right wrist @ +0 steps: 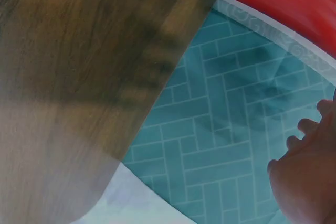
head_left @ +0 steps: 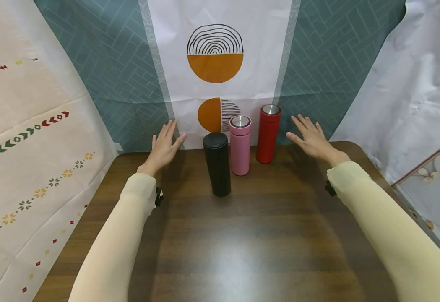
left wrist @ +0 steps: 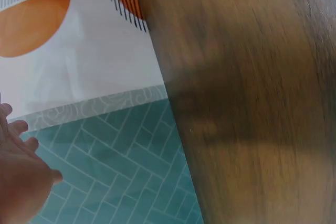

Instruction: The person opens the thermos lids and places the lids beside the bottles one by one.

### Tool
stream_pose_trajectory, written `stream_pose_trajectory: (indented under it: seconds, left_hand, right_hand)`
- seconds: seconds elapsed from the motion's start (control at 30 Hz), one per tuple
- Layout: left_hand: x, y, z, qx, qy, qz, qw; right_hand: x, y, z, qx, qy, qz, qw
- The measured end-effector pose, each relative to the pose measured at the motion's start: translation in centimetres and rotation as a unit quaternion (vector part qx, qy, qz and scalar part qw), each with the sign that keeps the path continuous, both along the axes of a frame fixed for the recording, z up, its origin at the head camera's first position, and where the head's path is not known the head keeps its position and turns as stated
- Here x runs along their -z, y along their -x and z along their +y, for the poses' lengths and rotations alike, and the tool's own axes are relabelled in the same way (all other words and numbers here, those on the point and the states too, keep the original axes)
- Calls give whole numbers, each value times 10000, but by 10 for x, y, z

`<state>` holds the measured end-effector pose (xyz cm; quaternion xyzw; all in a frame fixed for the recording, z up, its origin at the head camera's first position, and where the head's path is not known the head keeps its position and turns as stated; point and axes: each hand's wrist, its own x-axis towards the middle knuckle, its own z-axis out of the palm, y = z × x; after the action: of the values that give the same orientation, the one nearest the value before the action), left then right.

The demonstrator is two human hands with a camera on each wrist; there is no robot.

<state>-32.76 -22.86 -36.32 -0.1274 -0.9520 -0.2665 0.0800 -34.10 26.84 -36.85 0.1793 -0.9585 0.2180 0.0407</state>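
Note:
Three slim thermos flasks stand upright toward the far side of the table: a black flask (head_left: pixel 217 165) nearest me, a pink flask (head_left: pixel 240 147) behind it to the right, and a red flask (head_left: pixel 268 136) farthest back. My left hand (head_left: pixel 163 147), fingers spread and straight, hovers left of the black flask and holds nothing. To the right of the red flask, my right hand (head_left: pixel 310 138) is likewise spread and free of any object. In the right wrist view the red flask (right wrist: pixel 283 1) crosses the upper right corner, apart from my right hand (right wrist: pixel 307 166).
The brown wooden table (head_left: pixel 220 235) has rounded far corners. Behind it hangs a teal and white cloth (head_left: pixel 129 75) with orange half-circles. A patterned cream cloth (head_left: pixel 35 167) drapes at the left, and a pale cloth (head_left: pixel 404 105) hangs at the right.

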Motion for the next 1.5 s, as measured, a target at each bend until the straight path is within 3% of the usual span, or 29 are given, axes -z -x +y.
stream_pose_trajectory:
  seconds: [0.17, 0.4, 0.9, 1.23, 1.47, 1.5]
  left_hand:
    - [5, -2, 1, 200, -576, -124, 9981]
    - [7, -8, 5, 379, -1415, -398, 9884]
    - [-2, -27, 21, 911, -1921, -507, 9758]
    - [0, -29, 33, 1249, -2328, -559, 9628]
    - [4, -39, 42, 1525, -2486, -457, 9554]
    - [0, -44, 44, 1569, -2523, -482, 9536]
  right_hand:
    - [0, -2, 1, -114, 332, -26, 9994]
    - [-1, -3, -2, -310, 777, -35, 9965]
    - [-4, -15, -4, -463, 1242, -271, 9908]
    - [-11, -27, -6, -492, 1447, -305, 9878]
    - [-11, -32, -10, -580, 1553, -289, 9857]
    - [-10, -32, -10, -596, 1565, -290, 9855]
